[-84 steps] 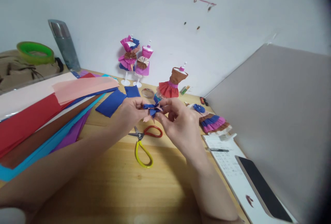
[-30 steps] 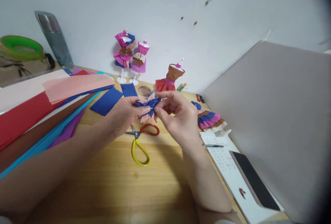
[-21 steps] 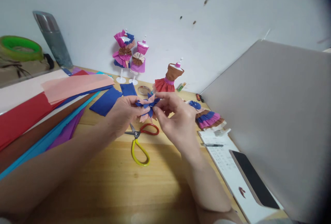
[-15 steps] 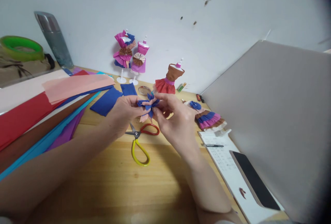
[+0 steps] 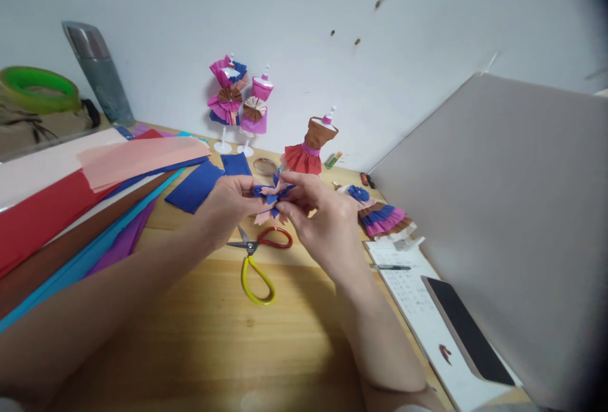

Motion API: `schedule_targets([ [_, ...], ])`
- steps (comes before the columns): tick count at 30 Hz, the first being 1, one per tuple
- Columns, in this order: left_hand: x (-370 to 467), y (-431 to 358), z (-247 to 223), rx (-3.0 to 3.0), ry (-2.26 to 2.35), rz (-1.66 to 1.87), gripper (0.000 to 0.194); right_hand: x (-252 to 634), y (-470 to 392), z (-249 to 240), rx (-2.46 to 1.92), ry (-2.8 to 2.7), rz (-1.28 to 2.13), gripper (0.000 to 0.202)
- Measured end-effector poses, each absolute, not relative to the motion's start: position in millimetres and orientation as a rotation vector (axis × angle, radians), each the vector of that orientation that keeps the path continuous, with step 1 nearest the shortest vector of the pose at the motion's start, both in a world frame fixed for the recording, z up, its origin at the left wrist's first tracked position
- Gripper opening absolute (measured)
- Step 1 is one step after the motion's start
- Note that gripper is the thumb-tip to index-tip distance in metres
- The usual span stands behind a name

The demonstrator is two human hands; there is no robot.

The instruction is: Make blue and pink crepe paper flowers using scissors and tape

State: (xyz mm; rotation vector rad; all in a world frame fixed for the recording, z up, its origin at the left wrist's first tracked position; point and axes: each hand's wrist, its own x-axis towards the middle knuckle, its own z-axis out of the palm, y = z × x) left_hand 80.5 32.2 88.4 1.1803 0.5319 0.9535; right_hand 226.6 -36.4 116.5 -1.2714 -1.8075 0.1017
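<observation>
A paper flower [image 5: 273, 198] with blue and pale pink pointed petals is held up between both hands, over the table. My left hand [image 5: 232, 203] pinches its left petals between thumb and fingers. On the other side, my right hand [image 5: 320, 209] grips the right petals, thumb at the front and forefinger at the top. Open scissors [image 5: 251, 247] with one red and one yellow handle lie on the table just below the flower. Blue paper pieces [image 5: 197, 185] lie behind my left hand.
Coloured paper sheets [image 5: 99, 190] are spread at the left, near a grey bottle [image 5: 99, 73] and a green tape roll [image 5: 40, 89]. Small dressed mannequins [image 5: 311, 139] stand by the wall. To the right are a layered paper dress [image 5: 384, 218], a written sheet [image 5: 403, 291] and a phone [image 5: 468, 329].
Pale pink petals show more below and at the top of the flower. My right thumb and fingers have shifted slightly on it; the left hand stays nearly still.
</observation>
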Motion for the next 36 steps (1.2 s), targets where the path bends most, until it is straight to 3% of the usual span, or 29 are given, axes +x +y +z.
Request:
schedule_targets([
  [10,78.8,29.4,96.8,1.205,0.636,0.915,0.023,227.8,-35.3,119.0,-1.306,-1.779,0.084,0.044],
  [24,78.9,35.5,81.4,1.191,0.566,0.904,0.007,232.5,-33.8,119.0,-1.273,-1.76,0.299,0.029],
  [30,79.8,34.3,84.6,1.163,0.593,0.905,0.009,238.9,-38.4,123.8,-1.209,-1.72,0.488,0.035],
  [36,79.1,35.2,82.5,1.255,0.623,0.919,0.007,238.0,-40.5,124.0,-1.234,-1.753,0.434,0.041],
])
